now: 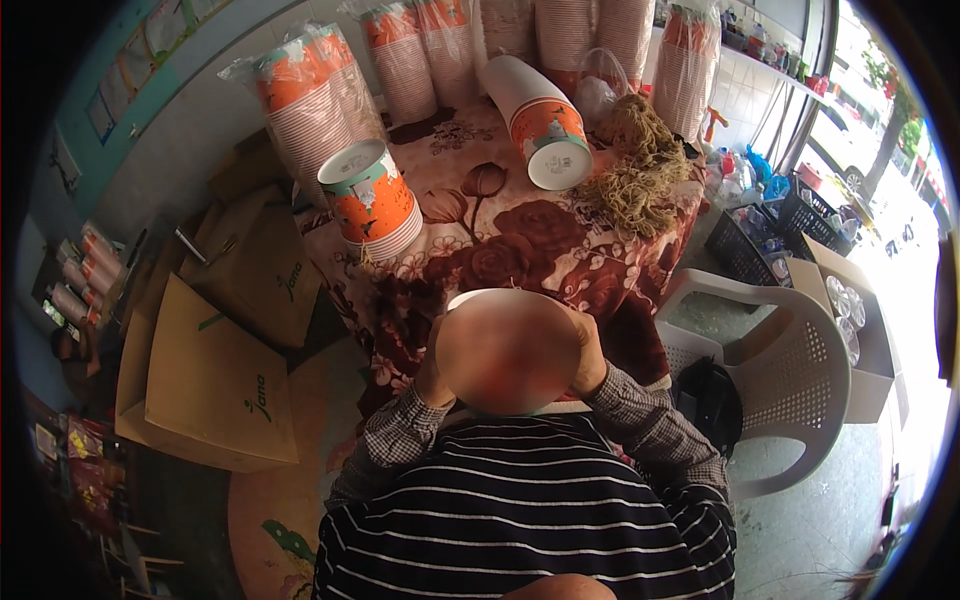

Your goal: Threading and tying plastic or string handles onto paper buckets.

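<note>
Both hands grip one paper bucket [508,350], held close above the near edge of the table [520,250]. The left hand [433,365] wraps its left wall, the right hand [588,358] its right wall, fingers closed on it. Its inside is blurred. Beyond it on the table stand a stack of buckets [372,205], a lying stack [538,122] and a heap of string handles [635,175].

— Where does the light come from?

— From the person's right: daylight floods through the glass front [880,130] and burns out to white glare there. The left side falls off into dim shadow around the cardboard boxes [215,385].

— Is the picture sharp?

— Sharp enough mid-frame on the flowered tablecloth [520,240]. A blurred round patch sits at the centre. The fisheye bends straight edges toward the rim, and the corners go black.
</note>
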